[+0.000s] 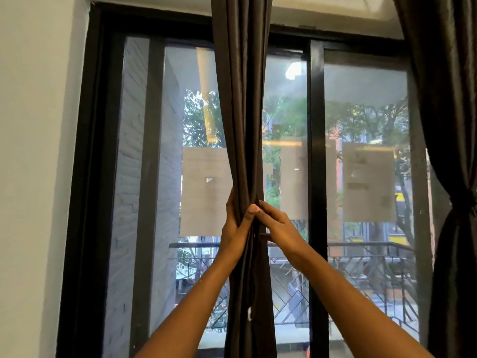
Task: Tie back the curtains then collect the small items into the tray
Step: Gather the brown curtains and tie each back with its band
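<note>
A dark brown curtain [241,99] hangs bunched into a narrow column in the middle of the window. My left hand [236,226] wraps around the bunch from its left side, thumb across the front. Touching it from the right, my right hand [277,223] pinches a thin dark strip at the front of the bunch, fingers closed. A second dark curtain [449,125] hangs at the far right, cinched by a tie [468,200] at about the height of my hands. No tray or small items are in view.
A black-framed sliding window [316,151] fills the view, with a balcony railing [361,248] and trees beyond the glass. A white wall [33,177] stands to the left. Paper sheets [369,182] are stuck on the glass.
</note>
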